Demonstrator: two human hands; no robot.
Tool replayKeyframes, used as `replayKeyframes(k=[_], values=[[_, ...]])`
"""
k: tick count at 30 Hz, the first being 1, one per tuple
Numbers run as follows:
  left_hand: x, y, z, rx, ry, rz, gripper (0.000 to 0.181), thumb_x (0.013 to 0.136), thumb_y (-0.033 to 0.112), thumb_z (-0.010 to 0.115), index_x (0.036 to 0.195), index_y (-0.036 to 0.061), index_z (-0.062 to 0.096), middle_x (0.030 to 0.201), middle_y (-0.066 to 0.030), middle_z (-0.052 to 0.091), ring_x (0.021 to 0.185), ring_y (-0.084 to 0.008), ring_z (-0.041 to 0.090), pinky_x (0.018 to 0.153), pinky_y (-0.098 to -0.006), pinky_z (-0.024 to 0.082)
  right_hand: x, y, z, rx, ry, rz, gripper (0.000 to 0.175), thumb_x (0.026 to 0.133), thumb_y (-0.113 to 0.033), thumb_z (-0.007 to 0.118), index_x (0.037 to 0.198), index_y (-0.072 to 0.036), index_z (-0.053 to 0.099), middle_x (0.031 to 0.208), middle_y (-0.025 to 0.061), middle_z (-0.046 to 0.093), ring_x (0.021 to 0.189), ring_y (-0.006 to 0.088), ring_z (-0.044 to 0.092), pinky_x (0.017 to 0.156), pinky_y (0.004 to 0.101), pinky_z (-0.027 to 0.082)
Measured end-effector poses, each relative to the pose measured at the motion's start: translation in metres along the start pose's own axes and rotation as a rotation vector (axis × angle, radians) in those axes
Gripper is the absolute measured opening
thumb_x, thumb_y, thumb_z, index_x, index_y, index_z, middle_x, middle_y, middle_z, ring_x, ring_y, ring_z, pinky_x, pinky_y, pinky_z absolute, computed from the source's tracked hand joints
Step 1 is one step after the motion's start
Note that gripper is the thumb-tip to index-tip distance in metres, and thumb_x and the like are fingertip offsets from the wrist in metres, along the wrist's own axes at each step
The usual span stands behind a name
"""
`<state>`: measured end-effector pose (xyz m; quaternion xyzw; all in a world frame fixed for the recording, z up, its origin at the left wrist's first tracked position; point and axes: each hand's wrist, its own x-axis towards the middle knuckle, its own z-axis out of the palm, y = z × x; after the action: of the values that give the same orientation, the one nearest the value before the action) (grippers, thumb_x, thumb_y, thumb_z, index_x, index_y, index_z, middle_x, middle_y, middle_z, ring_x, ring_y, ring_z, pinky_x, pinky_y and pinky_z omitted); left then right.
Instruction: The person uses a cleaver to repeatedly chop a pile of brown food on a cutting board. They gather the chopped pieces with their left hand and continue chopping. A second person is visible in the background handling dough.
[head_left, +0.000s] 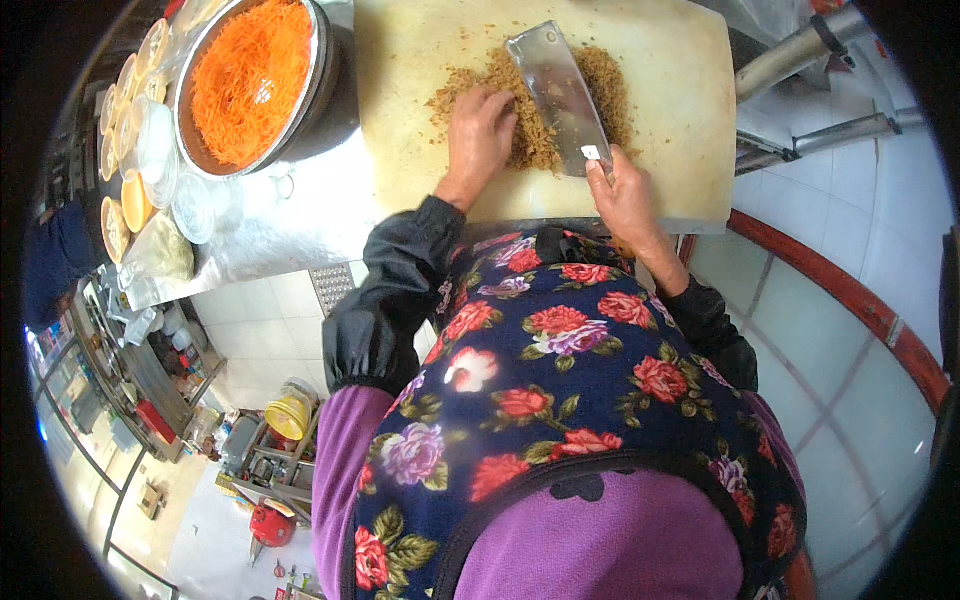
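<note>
My right hand grips a cleaver by its handle, thumb against the heel of the blade. The broad metal blade tilts across a heap of finely chopped brown food, which shows on both sides of it. Left of the blade, my left hand rests at the heap with its fingers curled down. Its fingertips are partly hidden, so whether they pinch any of the food is unclear. Under everything lies a large pale yellow cutting board, with loose crumbs scattered around the heap.
A metal bowl of shredded carrot stands left of the board on a metal table. Beyond it are several filled plastic tubs, clear lids and a plastic bag. Metal pipes run at the right. Another person's dark sleeve shows far left.
</note>
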<state>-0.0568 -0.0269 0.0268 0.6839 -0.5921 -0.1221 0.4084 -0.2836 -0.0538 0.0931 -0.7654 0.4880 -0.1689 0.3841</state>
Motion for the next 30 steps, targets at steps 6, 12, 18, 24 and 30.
replayKeyframes(k=[6, 12, 18, 24, 30], values=[[-0.018, 0.012, 0.016, -0.058, 0.218, -0.037, 0.027, 0.080, 0.002, 0.073, 0.106, 0.0049, 0.067, 0.102, -0.0148, 0.065, 0.095, -0.0335, 0.062, 0.085, -0.0405, 0.050, 0.011, -0.015, -0.007, -0.293, -0.092, -0.118, 0.022, 0.097, -0.025, 0.058, 0.096, -0.003, 0.054, 0.064, 0.0205, 0.063, 0.057, 0.0431, 0.063, 0.051, 0.0531, 0.047], [-0.013, -0.002, 0.025, 0.036, 0.223, 0.044, 0.019, 0.079, -0.002, 0.072, 0.096, 0.0046, 0.066, 0.095, -0.0121, 0.066, 0.086, -0.0318, 0.061, 0.076, -0.0384, 0.051, 0.031, -0.035, 0.006, -0.598, -0.336, -0.015, 0.024, 0.097, -0.023, 0.055, 0.099, 0.001, 0.052, 0.062, 0.0225, 0.064, 0.060, 0.0419, 0.067, 0.054, 0.0542, 0.052], [-0.013, 0.001, 0.026, 0.025, 0.213, 0.011, 0.019, 0.078, -0.002, 0.072, 0.094, 0.0042, 0.066, 0.095, -0.0122, 0.066, 0.085, -0.0328, 0.062, 0.074, -0.0398, 0.052, 0.053, -0.028, 0.032, -0.434, -0.176, -0.093, 0.023, 0.098, -0.023, 0.054, 0.098, 0.001, 0.054, 0.063, 0.0228, 0.063, 0.060, 0.0431, 0.065, 0.053, 0.0539, 0.050], [-0.014, 0.001, 0.026, 0.031, 0.245, 0.040, 0.020, 0.076, -0.002, 0.070, 0.094, 0.0044, 0.067, 0.097, -0.0125, 0.065, 0.085, -0.0329, 0.060, 0.074, -0.0408, 0.051, 0.037, -0.026, 0.003, -0.320, -0.170, -0.096, 0.025, 0.096, -0.023, 0.056, 0.103, 0.002, 0.054, 0.065, 0.0266, 0.063, 0.061, 0.0473, 0.063, 0.054, 0.0571, 0.049], [-0.017, -0.001, 0.029, 0.061, 0.238, 0.046, 0.022, 0.075, -0.003, 0.070, 0.095, 0.0044, 0.067, 0.096, -0.0113, 0.066, 0.085, -0.0320, 0.061, 0.075, -0.0396, 0.051, 0.033, -0.039, -0.003, -0.383, -0.279, -0.047, 0.024, 0.097, -0.023, 0.055, 0.099, 0.002, 0.052, 0.065, 0.0265, 0.063, 0.062, 0.0466, 0.065, 0.055, 0.0568, 0.050]])
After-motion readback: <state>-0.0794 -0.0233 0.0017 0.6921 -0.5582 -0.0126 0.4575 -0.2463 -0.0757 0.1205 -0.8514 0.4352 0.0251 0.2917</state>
